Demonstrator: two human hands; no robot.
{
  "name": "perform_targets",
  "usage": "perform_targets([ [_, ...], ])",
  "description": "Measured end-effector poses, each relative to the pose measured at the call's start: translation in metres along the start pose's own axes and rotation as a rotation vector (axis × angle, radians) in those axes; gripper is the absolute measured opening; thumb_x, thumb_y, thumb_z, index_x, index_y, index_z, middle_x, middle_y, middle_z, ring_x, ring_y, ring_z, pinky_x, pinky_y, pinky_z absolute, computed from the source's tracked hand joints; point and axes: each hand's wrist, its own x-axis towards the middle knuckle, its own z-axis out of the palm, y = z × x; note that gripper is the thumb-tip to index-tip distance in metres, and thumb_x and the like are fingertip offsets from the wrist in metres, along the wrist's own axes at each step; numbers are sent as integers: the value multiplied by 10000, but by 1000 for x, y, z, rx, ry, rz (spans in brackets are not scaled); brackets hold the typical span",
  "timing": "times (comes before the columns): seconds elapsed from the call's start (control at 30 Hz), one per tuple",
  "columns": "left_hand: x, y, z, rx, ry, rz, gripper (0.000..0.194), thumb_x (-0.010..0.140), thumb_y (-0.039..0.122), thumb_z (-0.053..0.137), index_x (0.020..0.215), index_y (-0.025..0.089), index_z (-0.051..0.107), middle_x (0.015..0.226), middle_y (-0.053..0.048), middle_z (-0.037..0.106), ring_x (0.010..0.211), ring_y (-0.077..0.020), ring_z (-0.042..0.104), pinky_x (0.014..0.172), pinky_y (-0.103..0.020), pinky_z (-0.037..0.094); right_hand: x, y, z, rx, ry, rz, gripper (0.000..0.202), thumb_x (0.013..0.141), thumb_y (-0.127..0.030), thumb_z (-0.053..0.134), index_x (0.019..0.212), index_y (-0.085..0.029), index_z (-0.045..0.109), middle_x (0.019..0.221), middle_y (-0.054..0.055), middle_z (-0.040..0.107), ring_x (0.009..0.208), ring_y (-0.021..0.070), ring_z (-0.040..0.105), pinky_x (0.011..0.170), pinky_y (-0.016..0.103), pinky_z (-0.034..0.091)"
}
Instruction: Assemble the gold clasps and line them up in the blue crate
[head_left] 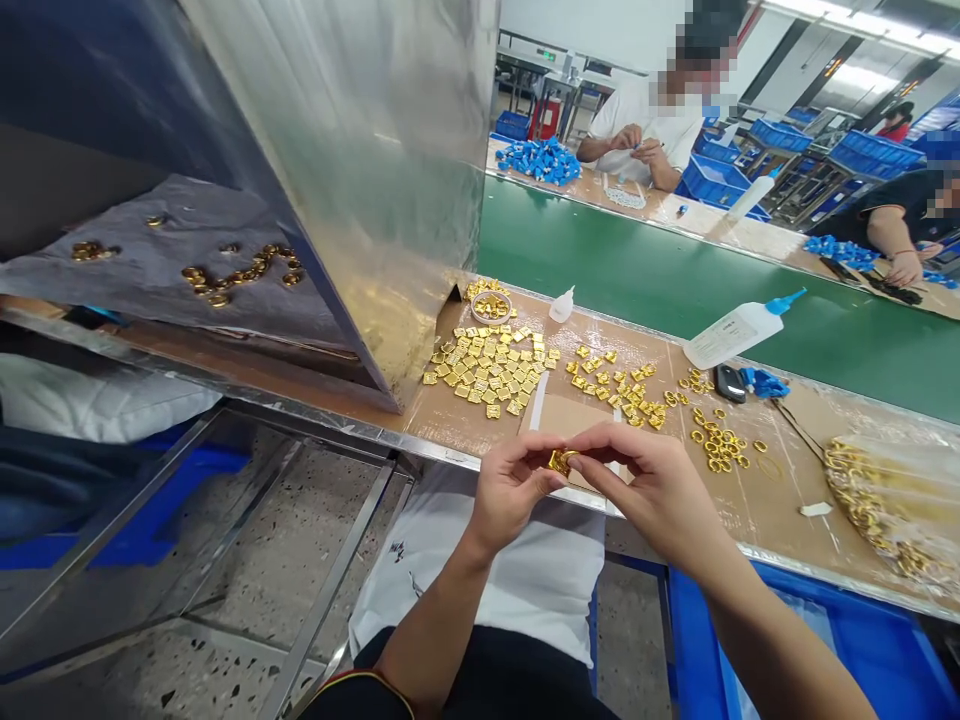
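Note:
My left hand (pixel 514 490) and my right hand (pixel 649 480) meet above the bench's front edge, both pinching one small gold piece (pixel 559 460) between fingertips. Behind them a cardboard piece (pixel 570 425) lies on the brown bench top. Flat square gold pieces (pixel 491 368) are spread beyond my left hand. More gold pieces (pixel 634 395) lie in the middle, and gold rings (pixel 724 447) are scattered to the right. Near the bench's back edge stands a round dish (pixel 492 307) with gold parts. The fingers partly hide the held piece.
A metal partition (pixel 360 180) rises at left. A small white bottle (pixel 562 304), a larger blue-tipped bottle (pixel 731 335) and a black object (pixel 729 383) are on the bench. A clear bag (pixel 892 500) is at right. Beyond the green belt (pixel 600 240) sits a person (pixel 645 120).

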Motion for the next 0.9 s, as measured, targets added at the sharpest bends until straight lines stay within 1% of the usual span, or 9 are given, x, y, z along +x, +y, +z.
perform_targets([
  [0.2, -3, 2, 1, 114, 31, 37, 379, 773, 493, 828, 974, 174, 795, 881, -75, 763, 768, -170, 682, 709, -259, 553, -3, -4, 1, -65, 19, -26, 118, 924, -260, 647, 871, -231, 747, 743, 5, 750, 649, 145, 684, 620, 246, 528],
  [0.4, -5, 1, 4, 184, 49, 85, 317, 804, 445, 816, 989, 189, 803, 846, -53, 746, 747, -155, 655, 698, -248, 528, -7, -2, 8, -123, 48, -26, 142, 947, -253, 626, 846, -221, 722, 772, 21, 752, 675, 153, 690, 607, 248, 494],
  [0.53, -4, 2, 1, 219, 41, 42, 318, 797, 473, 812, 934, 186, 812, 836, -63, 759, 766, -177, 672, 722, -273, 530, -10, 2, 14, -176, 53, -42, 164, 961, -220, 604, 827, -206, 698, 792, 24, 750, 675, 150, 687, 609, 244, 488],
  [0.67, -3, 4, -3, 237, 44, -11, 344, 739, 498, 850, 865, 180, 813, 782, -65, 751, 704, -176, 655, 672, -280, 524, -13, 6, 20, -194, 85, -74, 173, 948, -172, 606, 792, -206, 674, 750, 7, 735, 652, 143, 684, 593, 229, 480],
  [0.73, -2, 3, -4, 215, 42, -27, 342, 722, 486, 865, 878, 185, 817, 791, -68, 754, 715, -180, 663, 675, -280, 531, -14, 8, 22, -192, 107, -77, 157, 946, -167, 608, 812, -208, 680, 767, 13, 741, 672, 150, 695, 603, 230, 495],
  [0.9, 0, 3, -3, 127, 41, -35, 307, 739, 446, 864, 929, 207, 827, 834, -65, 767, 752, -176, 684, 695, -267, 547, -14, 6, 25, -144, 139, -61, 114, 946, -161, 617, 894, -212, 704, 799, 16, 744, 696, 150, 702, 635, 233, 541],
])
